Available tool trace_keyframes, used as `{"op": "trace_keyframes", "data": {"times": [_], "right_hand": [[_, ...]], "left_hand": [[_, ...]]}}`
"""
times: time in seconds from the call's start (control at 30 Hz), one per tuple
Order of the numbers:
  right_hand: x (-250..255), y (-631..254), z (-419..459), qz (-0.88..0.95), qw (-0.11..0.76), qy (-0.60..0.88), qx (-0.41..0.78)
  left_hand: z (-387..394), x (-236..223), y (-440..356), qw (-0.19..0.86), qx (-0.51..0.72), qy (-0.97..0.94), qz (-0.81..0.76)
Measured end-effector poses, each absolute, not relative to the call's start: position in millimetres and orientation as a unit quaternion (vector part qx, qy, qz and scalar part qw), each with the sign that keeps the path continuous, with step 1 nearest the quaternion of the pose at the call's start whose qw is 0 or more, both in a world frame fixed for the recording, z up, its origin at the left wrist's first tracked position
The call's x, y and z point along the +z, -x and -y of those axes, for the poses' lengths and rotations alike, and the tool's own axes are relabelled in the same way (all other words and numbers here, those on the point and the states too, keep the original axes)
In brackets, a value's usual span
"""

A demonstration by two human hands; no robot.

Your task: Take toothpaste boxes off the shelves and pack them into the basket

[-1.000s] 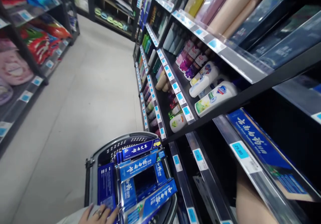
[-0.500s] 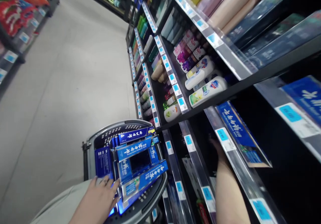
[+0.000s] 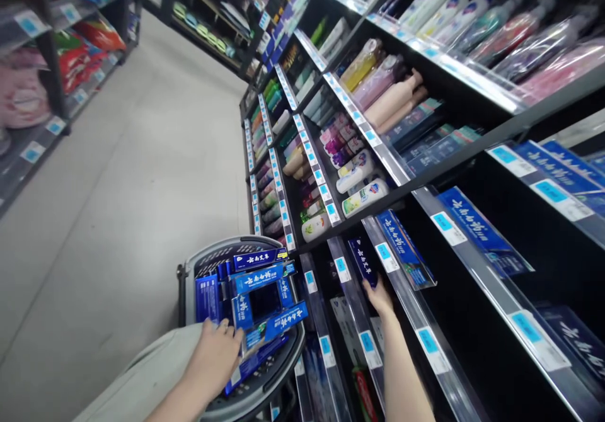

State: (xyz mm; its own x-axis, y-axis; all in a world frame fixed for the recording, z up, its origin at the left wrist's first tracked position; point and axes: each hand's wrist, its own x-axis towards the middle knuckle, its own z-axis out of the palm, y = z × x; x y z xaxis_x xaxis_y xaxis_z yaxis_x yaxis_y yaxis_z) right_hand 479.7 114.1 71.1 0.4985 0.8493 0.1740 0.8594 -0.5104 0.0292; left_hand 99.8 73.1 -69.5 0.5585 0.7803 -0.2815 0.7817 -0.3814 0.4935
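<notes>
While the left hand [image 3: 220, 350] rests loosely spread on blue boxes [image 3: 208, 297], the right hand [image 3: 379, 297] grips the dark box [image 3: 362, 261], long axis pointing ahead.

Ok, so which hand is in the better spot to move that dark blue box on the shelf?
Probably the right: the right hand has its fingers on the dark blue box, while the left hand is away from it, over at the basket.
</notes>
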Motion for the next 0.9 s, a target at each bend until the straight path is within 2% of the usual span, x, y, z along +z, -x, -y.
{"op": "trace_keyframes", "data": {"times": [0.13,0.33,0.6,0.8,0.9], "right_hand": [[77,-474,-116,0.479,0.01,0.877,-0.034],[64,-462,-134,0.43,0.002,0.9,-0.072],[68,-456,-138,0.465,-0.02,0.883,-0.066],[64,-405,-51,0.504,-0.024,0.831,-0.233],[55,-405,22,0.412,-0.06,0.857,-0.304]], "left_hand": [[-70,-69,-102,0.241,-0.029,-0.851,-0.466],[-68,-68,-103,0.244,-0.021,-0.851,-0.465],[-72,-66,-104,0.242,-0.03,-0.851,-0.465],[-74,-64,-99,0.228,-0.042,-0.856,-0.463],[-72,-68,-97,0.216,-0.034,-0.861,-0.459]]}}
